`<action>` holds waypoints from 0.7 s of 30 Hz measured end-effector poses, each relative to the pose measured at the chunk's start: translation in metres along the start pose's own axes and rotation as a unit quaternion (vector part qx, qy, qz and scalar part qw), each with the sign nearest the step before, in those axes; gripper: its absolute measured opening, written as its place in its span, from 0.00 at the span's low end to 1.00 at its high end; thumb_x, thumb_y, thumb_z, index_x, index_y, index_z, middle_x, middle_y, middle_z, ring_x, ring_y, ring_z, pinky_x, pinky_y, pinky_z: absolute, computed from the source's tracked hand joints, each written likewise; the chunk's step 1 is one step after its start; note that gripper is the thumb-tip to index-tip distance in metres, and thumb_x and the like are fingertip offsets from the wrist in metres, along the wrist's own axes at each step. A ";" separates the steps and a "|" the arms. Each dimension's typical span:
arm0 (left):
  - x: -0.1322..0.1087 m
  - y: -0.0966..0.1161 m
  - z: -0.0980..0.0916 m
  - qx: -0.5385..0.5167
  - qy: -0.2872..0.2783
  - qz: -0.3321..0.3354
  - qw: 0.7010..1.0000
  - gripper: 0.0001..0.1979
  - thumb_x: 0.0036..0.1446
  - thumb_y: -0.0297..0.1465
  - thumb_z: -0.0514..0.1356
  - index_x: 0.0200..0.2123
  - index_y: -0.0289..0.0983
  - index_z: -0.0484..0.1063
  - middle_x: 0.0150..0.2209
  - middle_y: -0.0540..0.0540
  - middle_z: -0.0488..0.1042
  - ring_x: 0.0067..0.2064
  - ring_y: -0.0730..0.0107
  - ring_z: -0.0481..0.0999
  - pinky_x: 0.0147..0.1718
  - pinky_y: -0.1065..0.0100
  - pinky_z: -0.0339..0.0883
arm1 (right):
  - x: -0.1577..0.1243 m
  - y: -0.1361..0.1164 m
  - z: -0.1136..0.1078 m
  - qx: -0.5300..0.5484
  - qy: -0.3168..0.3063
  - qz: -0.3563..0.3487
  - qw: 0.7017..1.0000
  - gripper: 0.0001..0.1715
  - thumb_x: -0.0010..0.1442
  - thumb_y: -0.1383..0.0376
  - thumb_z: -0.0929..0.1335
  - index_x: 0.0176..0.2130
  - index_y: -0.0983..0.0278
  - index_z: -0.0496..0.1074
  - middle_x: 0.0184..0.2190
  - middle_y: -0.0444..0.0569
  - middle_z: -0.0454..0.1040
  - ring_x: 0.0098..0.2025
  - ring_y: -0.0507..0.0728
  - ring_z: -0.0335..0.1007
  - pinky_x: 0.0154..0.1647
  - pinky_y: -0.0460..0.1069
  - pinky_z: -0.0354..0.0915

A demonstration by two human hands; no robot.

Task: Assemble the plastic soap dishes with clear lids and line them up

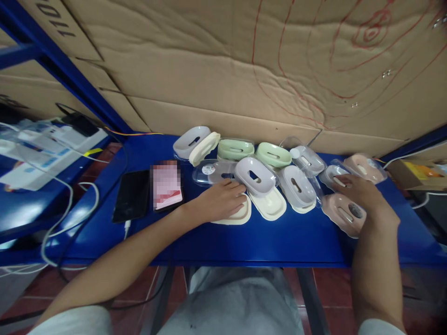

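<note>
My left hand (225, 200) lies over a cream oval tray (242, 215), fingers loosely bent and resting across it. A lilac soap dish (260, 177) with a slot in its base stands just beyond those fingertips, overlapping a second cream tray (270, 207). On the right, my right hand (361, 190) has its fingertips closed on a grey-lilac soap dish (330, 176) with a clear cover; its thumb is hidden. Below that hand sits a pink soap dish (342, 214) with a round sticker. Another lilac dish (296, 186) rests on a cream base between the hands.
Green soap dishes (273, 154) and a clear lid with a label (209, 170) lie at the back. Another pink dish (365, 167) stands far right. Left are a dark phone (131, 195) on a cable and a lit phone (165, 186). Cardboard (209, 60) walls the back.
</note>
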State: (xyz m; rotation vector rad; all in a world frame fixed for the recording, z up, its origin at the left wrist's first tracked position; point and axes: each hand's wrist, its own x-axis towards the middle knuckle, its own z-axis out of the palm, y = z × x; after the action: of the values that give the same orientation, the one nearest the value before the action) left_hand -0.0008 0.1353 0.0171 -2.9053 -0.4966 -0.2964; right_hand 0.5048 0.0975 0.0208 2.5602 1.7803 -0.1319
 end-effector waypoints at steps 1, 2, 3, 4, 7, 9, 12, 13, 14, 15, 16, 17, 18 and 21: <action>0.000 0.000 0.000 0.000 -0.002 0.000 1.000 0.06 0.72 0.32 0.61 0.40 0.38 0.76 0.45 0.44 0.79 0.45 0.58 0.75 0.46 0.56 0.60 | 0.000 -0.001 0.000 -0.002 0.000 -0.007 1.000 0.32 0.65 0.44 0.68 0.58 0.60 0.78 0.53 0.56 0.83 0.53 0.69 0.80 0.52 0.58 0.71; 0.000 0.000 0.000 0.000 -0.003 0.000 1.000 0.06 0.72 0.32 0.61 0.40 0.38 0.76 0.45 0.44 0.79 0.45 0.58 0.75 0.46 0.56 0.60 | 0.000 -0.001 0.000 -0.005 0.001 -0.015 1.000 0.30 0.66 0.45 0.67 0.58 0.59 0.78 0.54 0.55 0.83 0.53 0.68 0.80 0.53 0.58 0.71; 0.000 0.000 -0.001 0.000 -0.005 -0.001 1.000 0.06 0.72 0.32 0.61 0.40 0.38 0.76 0.45 0.44 0.79 0.45 0.58 0.75 0.45 0.56 0.60 | -0.002 -0.003 -0.001 -0.009 0.005 -0.023 1.000 0.29 0.68 0.45 0.66 0.57 0.59 0.78 0.54 0.55 0.83 0.54 0.68 0.80 0.53 0.58 0.71; 0.000 0.000 -0.001 -0.001 -0.006 -0.001 1.000 0.06 0.72 0.32 0.62 0.40 0.38 0.76 0.45 0.44 0.79 0.45 0.58 0.75 0.45 0.56 0.60 | -0.003 -0.004 -0.002 -0.014 0.012 -0.028 0.999 0.28 0.70 0.47 0.63 0.57 0.59 0.78 0.54 0.56 0.82 0.54 0.69 0.79 0.53 0.59 0.70; 0.000 0.000 -0.001 -0.004 -0.008 -0.003 1.000 0.06 0.71 0.32 0.62 0.40 0.38 0.76 0.45 0.43 0.78 0.46 0.58 0.75 0.45 0.57 0.60 | -0.011 -0.009 -0.008 -0.026 0.050 -0.028 0.998 0.31 0.74 0.50 0.57 0.59 0.62 0.76 0.54 0.62 0.82 0.54 0.71 0.79 0.54 0.61 0.70; 0.000 0.000 -0.001 -0.005 -0.009 -0.002 1.000 0.06 0.71 0.32 0.62 0.40 0.38 0.76 0.45 0.43 0.78 0.46 0.58 0.75 0.46 0.57 0.60 | -0.017 -0.015 -0.014 -0.032 0.082 -0.020 0.996 0.31 0.75 0.52 0.55 0.62 0.63 0.74 0.54 0.64 0.81 0.55 0.72 0.79 0.55 0.62 0.70; 0.000 0.000 0.000 -0.003 -0.006 0.000 1.000 0.06 0.71 0.32 0.62 0.40 0.38 0.76 0.46 0.42 0.78 0.47 0.58 0.75 0.46 0.57 0.60 | -0.023 -0.031 -0.025 -0.040 0.157 -0.054 0.985 0.29 0.73 0.57 0.57 0.63 0.63 0.73 0.55 0.64 0.80 0.58 0.73 0.77 0.60 0.64 0.68; 0.000 0.000 0.000 -0.003 -0.004 0.000 1.000 0.05 0.71 0.32 0.62 0.40 0.37 0.76 0.46 0.42 0.78 0.47 0.57 0.75 0.46 0.57 0.60 | -0.024 -0.039 -0.027 -0.036 0.163 -0.084 0.982 0.28 0.73 0.59 0.57 0.62 0.63 0.75 0.55 0.64 0.81 0.58 0.73 0.77 0.60 0.64 0.68; 0.000 0.000 0.000 -0.003 -0.001 0.001 1.000 0.05 0.70 0.32 0.63 0.40 0.37 0.76 0.46 0.42 0.78 0.46 0.57 0.75 0.46 0.57 0.60 | -0.024 -0.047 -0.028 -0.030 0.152 -0.119 0.981 0.28 0.72 0.61 0.57 0.60 0.63 0.76 0.53 0.63 0.81 0.57 0.72 0.78 0.60 0.63 0.69; -0.001 0.000 0.000 -0.002 0.001 0.002 1.000 0.05 0.70 0.32 0.63 0.40 0.37 0.76 0.45 0.42 0.78 0.46 0.57 0.75 0.45 0.57 0.60 | -0.023 -0.055 -0.029 -0.022 0.126 -0.153 0.980 0.27 0.72 0.62 0.58 0.59 0.62 0.78 0.52 0.61 0.82 0.55 0.70 0.79 0.58 0.61 0.70; -0.001 0.000 -0.001 -0.003 0.002 0.002 1.000 0.04 0.69 0.31 0.63 0.40 0.37 0.76 0.45 0.42 0.78 0.45 0.57 0.75 0.45 0.57 0.60 | -0.021 -0.062 -0.028 -0.015 0.094 -0.179 0.979 0.27 0.71 0.64 0.58 0.59 0.61 0.78 0.52 0.59 0.83 0.53 0.69 0.80 0.57 0.59 0.72; -0.001 0.001 -0.001 -0.003 0.003 0.002 1.000 0.04 0.69 0.31 0.63 0.40 0.37 0.76 0.44 0.42 0.78 0.45 0.57 0.75 0.45 0.57 0.60 | -0.019 -0.068 -0.026 -0.011 0.066 -0.196 0.978 0.27 0.70 0.66 0.58 0.59 0.60 0.78 0.52 0.57 0.83 0.53 0.67 0.81 0.56 0.58 0.72; -0.001 0.001 -0.001 -0.002 0.003 0.002 1.000 0.05 0.69 0.32 0.63 0.40 0.37 0.77 0.44 0.42 0.78 0.45 0.58 0.75 0.45 0.57 0.60 | -0.016 -0.073 -0.023 -0.010 0.049 -0.206 0.977 0.29 0.69 0.67 0.59 0.61 0.59 0.76 0.55 0.55 0.83 0.54 0.66 0.81 0.56 0.57 0.73; -0.001 0.001 -0.002 0.000 -0.002 -0.001 1.000 0.05 0.70 0.32 0.62 0.40 0.37 0.77 0.45 0.42 0.79 0.46 0.58 0.75 0.46 0.57 0.60 | -0.008 -0.080 -0.015 -0.019 0.041 -0.209 0.977 0.35 0.68 0.68 0.59 0.70 0.61 0.67 0.65 0.56 0.75 0.59 0.68 0.78 0.61 0.60 0.71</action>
State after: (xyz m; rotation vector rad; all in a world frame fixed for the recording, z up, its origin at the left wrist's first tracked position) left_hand -0.0017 0.1333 0.0186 -2.9067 -0.4987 -0.2922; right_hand 0.4277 0.1189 0.0394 2.1564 2.3026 0.0033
